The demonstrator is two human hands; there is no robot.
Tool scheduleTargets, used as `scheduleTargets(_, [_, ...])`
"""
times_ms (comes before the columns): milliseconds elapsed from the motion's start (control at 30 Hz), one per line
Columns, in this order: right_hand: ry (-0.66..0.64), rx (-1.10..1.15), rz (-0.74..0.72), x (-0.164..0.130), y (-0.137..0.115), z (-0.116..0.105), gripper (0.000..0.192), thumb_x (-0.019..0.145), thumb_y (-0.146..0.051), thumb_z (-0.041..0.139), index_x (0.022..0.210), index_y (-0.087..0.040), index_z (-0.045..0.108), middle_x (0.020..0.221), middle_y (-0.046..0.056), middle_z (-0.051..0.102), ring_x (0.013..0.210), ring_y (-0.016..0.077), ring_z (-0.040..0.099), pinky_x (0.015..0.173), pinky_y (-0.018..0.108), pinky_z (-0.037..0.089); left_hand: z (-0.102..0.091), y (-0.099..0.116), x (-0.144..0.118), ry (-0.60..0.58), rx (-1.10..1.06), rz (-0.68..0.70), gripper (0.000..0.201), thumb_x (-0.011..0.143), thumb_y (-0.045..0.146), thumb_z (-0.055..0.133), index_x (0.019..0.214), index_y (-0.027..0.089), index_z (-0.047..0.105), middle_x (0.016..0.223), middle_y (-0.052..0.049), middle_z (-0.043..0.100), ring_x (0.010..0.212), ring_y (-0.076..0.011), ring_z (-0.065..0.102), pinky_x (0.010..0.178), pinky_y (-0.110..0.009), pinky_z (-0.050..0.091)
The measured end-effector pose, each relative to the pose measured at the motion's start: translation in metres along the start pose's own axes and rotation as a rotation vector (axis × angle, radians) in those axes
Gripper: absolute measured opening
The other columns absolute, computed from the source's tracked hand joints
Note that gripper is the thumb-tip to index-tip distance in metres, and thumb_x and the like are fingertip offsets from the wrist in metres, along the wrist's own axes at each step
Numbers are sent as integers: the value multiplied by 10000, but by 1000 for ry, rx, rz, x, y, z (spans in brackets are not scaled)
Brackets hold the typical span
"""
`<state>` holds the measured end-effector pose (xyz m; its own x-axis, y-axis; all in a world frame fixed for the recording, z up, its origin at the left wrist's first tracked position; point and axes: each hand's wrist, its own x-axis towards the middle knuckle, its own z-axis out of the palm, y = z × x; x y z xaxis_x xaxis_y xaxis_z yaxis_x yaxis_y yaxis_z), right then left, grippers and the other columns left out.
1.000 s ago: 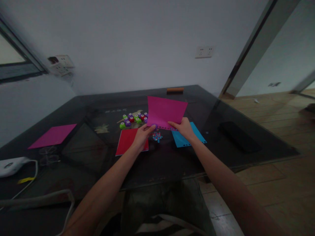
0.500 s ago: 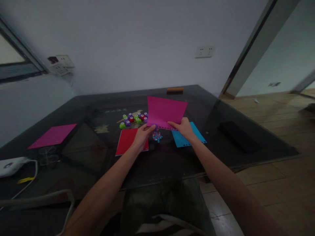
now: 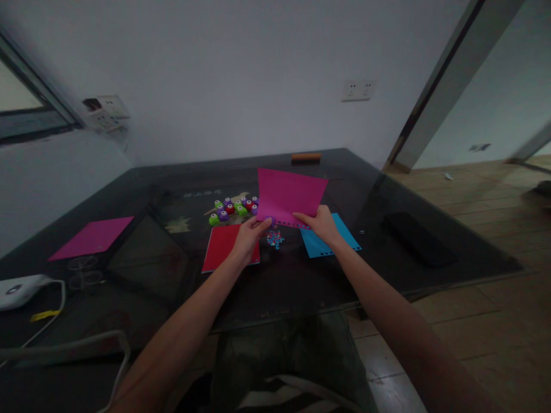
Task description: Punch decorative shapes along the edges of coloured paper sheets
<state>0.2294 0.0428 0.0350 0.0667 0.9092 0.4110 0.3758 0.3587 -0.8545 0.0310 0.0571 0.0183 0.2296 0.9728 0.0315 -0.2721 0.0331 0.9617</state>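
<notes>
Over there, the middle paper (image 3: pixel 290 194) is magenta, a row of dark cut-outs (image 3: pixel 286 223) patterning its lower edge, and the small punch (image 3: pixel 272 221) against it is purple. The confetti (image 3: pixel 274 238) mixes blue and pinkish red; the clustered punches (image 3: pixel 230 210) are white-eyed and green, purple or red.

Bare forearms (image 3: pixel 196 315), black-and-white striped clothing (image 3: pixel 275 397)

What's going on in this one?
A person's left hand grips a small purple punch at the lower edge of a pink sheet; the right hand holds that edge farther along. Holes line part of it. Colored paper bits lie on the table between red paper and a blue sheet.
</notes>
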Motion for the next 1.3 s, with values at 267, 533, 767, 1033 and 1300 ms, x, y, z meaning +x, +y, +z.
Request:
scheduleTargets(267, [11, -2, -1, 0, 1, 0, 175, 707, -330, 665, 813, -191, 677, 874, 78, 710, 809, 249, 653, 791, 414, 512, 0, 0, 0, -1, -6, -2, 286, 643, 328, 735, 851, 143, 671, 807, -51, 687, 726, -155, 619, 677, -268, 461])
scheduleTargets(533, [14, -6, 13, 2, 4, 1, 214, 692, -349, 676, 833, -189, 677, 884, 80, 708, 821, 255, 650, 797, 430, 512, -1, -1, 1, -10, 4, 14, 326, 627, 352, 741, 871, 147, 674, 823, -58, 693, 738, -166, 626, 697, -286, 465])
scheduleTargets(767, [17, 0, 6, 1, 1, 1, 187, 691, -344, 681, 815, -205, 674, 884, 70, 709, 828, 257, 648, 804, 434, 511, -1, -1, 1, -17, -5, 23, 292, 649, 331, 732, 871, 151, 674, 831, -48, 691, 739, -154, 623, 706, -279, 467])
scheduleTargets(1033, [5, -18, 8, 0, 2, 1, 166, 706, -337, 671, 801, -201, 672, 865, 75, 705, 821, 259, 644, 792, 430, 512, 0, 0, 0, -4, -3, 12, 297, 643, 332, 733, 865, 146, 668, 822, -51, 690, 742, -163, 623, 702, -286, 468])
scheduleTargets(1300, [14, -8, -6, 0, 2, 1, 177, 701, -333, 678, 811, -194, 676, 859, 71, 710, 811, 253, 650, 790, 422, 511, 2, 0, -2, 28, 0, 30, 306, 631, 338, 742, 856, 143, 672, 831, -58, 697, 758, -173, 625, 745, -316, 469])
